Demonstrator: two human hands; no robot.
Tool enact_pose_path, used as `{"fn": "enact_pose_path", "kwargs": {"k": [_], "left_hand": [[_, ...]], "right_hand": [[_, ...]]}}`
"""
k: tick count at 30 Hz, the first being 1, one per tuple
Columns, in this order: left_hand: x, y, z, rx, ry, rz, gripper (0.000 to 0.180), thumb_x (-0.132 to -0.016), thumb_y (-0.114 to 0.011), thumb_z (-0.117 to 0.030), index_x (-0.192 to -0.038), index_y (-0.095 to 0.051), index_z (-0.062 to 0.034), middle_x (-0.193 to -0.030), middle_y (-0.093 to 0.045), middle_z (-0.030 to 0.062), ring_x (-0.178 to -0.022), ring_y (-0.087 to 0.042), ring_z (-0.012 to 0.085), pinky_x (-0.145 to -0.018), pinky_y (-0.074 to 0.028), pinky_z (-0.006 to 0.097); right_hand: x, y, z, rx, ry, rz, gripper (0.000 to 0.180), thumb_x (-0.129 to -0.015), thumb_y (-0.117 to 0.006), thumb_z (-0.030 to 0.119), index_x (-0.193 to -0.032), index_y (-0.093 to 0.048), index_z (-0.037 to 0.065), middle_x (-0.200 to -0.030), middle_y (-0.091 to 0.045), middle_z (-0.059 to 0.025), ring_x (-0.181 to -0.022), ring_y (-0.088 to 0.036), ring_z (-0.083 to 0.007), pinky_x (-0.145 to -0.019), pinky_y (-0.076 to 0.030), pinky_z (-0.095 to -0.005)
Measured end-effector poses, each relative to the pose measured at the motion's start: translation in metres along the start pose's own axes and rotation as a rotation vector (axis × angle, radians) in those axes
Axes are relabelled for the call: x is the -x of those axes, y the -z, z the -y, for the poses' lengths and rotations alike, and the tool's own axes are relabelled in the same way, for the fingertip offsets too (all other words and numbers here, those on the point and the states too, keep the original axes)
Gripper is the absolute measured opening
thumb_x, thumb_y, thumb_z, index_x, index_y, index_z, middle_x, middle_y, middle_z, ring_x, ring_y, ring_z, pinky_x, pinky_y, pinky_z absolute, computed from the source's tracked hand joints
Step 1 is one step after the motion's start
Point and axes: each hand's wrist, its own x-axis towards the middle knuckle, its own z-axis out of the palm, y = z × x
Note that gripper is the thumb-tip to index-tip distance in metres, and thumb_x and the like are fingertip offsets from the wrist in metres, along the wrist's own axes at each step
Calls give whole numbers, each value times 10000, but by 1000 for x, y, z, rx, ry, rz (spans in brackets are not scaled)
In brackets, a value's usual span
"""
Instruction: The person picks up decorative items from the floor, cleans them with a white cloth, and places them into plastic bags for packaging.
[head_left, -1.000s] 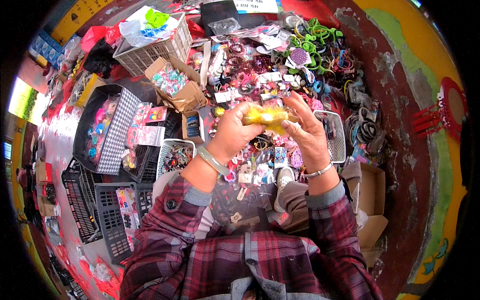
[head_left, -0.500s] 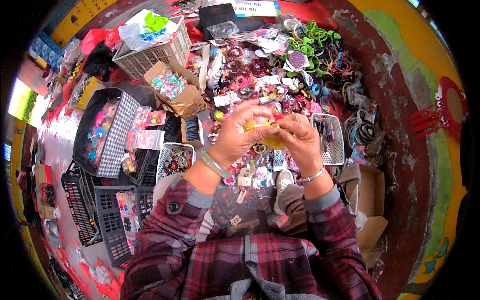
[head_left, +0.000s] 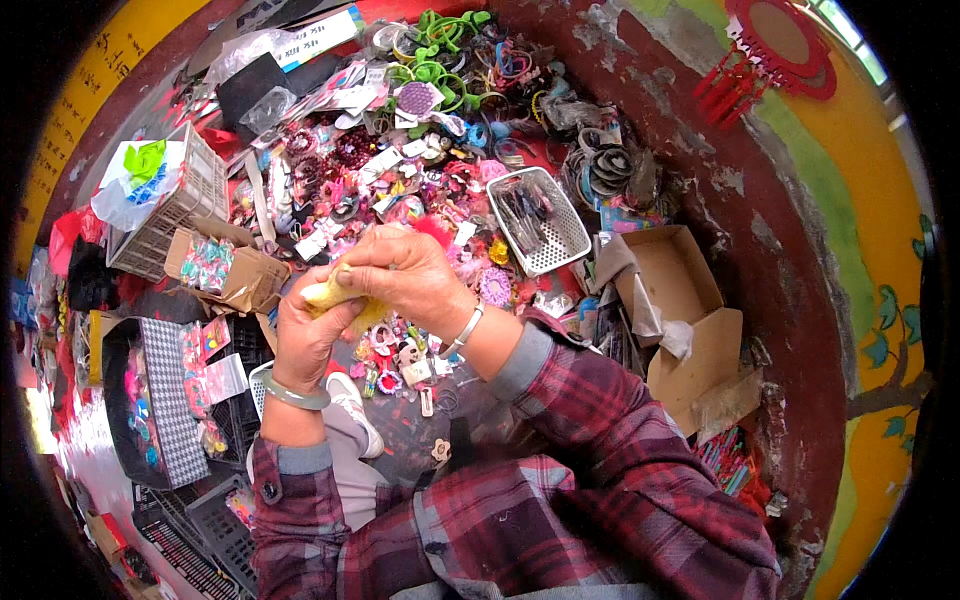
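Observation:
My left hand (head_left: pixel 308 330), with a pale bangle on its wrist, pinches a soft yellow piece (head_left: pixel 322 294) that looks like fabric. From the right, my right hand (head_left: pixel 415 275) grips the same piece with thumb and fingers, close against the left. Part of it hangs below the fingers, and its exact kind is hidden. Beneath and beyond both hands spreads a heap of small hair accessories (head_left: pixel 375 185), with a bright red fluffy piece (head_left: pixel 433 230) just past my right hand. A panda-shaped trinket (head_left: pixel 410 355) lies nearer me.
A white perforated basket (head_left: pixel 560 262) holding dark clips stands to the right, beside an open cardboard box (head_left: pixel 670 270). At left are a plastic crate (head_left: pixel 195 185), a carton of small packets (head_left: pixel 255 280) and a houndstooth-patterned box (head_left: pixel 172 400). Green headbands (head_left: pixel 430 70) lie at the far side.
The view has swung to the right, so the heap and boxes sit further left. My right hand has come up over the yellow piece; both hands still hold it.

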Motion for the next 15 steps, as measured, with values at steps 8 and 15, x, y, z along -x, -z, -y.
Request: {"fn": "enact_pose_path", "kwargs": {"k": [8, 15], "left_hand": [[0, 5, -6, 150, 181, 58, 393, -711, -642, -17, -1071, -486, -31, -893, -560, 48, -694, -562, 101, -517, -473, 190], [1, 11, -21, 132, 87, 108, 520, -807, -576, -430, -1126, -480, -30, -999, -541, 39, -874, -533, 85, -613, -440, 181]], "right_hand": [[1, 0, 11, -241, -565, -164, 208, -772, -648, 174, -873, -643, -8, -790, -614, -31, -711, -573, -111, -600, -457, -240], [-1, -6, 19, -200, -553, -151, 156, -781, -644, 136, -876, -653, 13, -797, -624, -30, -714, -570, -104, -656, -447, -234]]}}
